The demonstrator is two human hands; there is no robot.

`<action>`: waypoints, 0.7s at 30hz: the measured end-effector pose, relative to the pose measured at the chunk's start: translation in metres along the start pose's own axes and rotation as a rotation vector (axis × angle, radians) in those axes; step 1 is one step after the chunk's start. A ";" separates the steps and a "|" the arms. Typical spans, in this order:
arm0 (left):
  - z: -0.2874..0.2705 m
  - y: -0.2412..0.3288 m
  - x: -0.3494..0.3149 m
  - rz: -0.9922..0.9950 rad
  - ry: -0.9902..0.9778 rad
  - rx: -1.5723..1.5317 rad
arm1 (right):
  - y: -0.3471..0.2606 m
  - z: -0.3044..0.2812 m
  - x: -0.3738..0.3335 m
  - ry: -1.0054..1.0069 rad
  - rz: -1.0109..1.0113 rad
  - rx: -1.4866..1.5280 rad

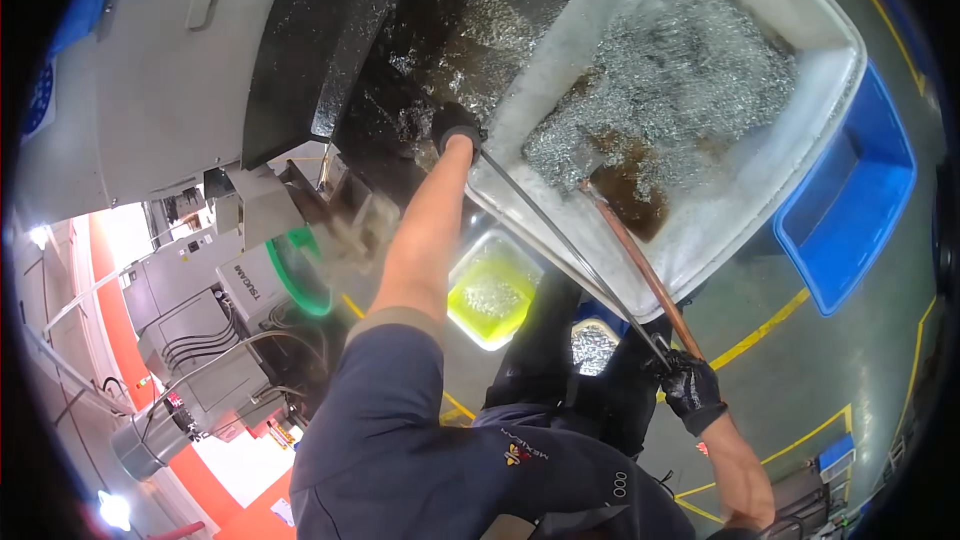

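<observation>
My left hand (457, 130), in a black glove, is closed at the upper end of a thin metal rod (555, 225), beside a dark machine trough (385, 110) holding wet metal shavings. The rod slants across the near rim of a large white tub (690, 275) to my right hand (690, 390), also black-gloved and closed round its lower end. A reddish-brown handle (645, 275) reaches from inside the tub to my right hand; whether those fingers hold it too, I cannot tell. Silvery metal shavings (690, 90) heap up in the tub, with brownish liquid near its front.
A blue bin (850, 200) stands right of the tub. Below its near edge are a white container with yellow-green liquid (490, 290) and a small container of shavings (595, 345). Grey machinery (190, 290) stands left. Yellow lines (760, 330) mark the green floor.
</observation>
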State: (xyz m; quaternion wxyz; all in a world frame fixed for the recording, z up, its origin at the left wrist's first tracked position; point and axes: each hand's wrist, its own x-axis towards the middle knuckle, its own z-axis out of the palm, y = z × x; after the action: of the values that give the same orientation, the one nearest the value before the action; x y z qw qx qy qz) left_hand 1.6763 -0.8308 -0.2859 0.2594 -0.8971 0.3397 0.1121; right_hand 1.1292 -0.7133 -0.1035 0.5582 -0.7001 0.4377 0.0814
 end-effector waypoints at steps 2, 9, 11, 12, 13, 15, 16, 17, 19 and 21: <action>-0.001 0.009 -0.017 0.069 0.113 0.108 | 0.011 -0.005 -0.021 0.028 -0.039 -0.008; 0.016 0.023 -0.082 -0.437 -0.302 -1.740 | 0.075 0.004 -0.101 -0.011 0.047 0.089; 0.010 0.032 -0.114 -0.519 -0.488 -1.917 | 0.102 0.012 -0.131 -0.040 0.183 0.246; 0.010 0.046 -0.130 -0.492 -0.400 -1.850 | 0.109 0.010 -0.144 -0.016 0.240 0.297; 0.008 0.047 -0.141 -0.469 -0.276 -1.779 | 0.111 0.006 -0.149 -0.004 0.267 0.355; -0.005 0.074 -0.178 -0.538 -0.142 -1.699 | 0.115 -0.009 -0.167 -0.052 0.234 0.387; -0.013 0.082 -0.195 -0.491 -0.188 -1.707 | 0.125 -0.015 -0.179 -0.014 0.504 1.040; -0.017 0.086 -0.211 -0.447 -0.231 -1.709 | 0.129 -0.017 -0.188 0.024 0.762 1.700; -0.026 0.096 -0.238 -0.391 -0.333 -1.726 | 0.131 -0.019 -0.205 0.099 0.698 1.402; 0.003 0.083 -0.252 -0.264 -0.397 -1.861 | 0.145 -0.034 -0.212 0.075 0.817 1.708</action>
State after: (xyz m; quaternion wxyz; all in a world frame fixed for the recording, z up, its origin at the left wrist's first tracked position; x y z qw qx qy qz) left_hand 1.4336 -0.7428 -0.2260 -0.4933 -0.7392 -0.0391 0.4569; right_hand 0.8861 -0.6308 -0.0664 0.7957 0.1503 0.5781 -0.0999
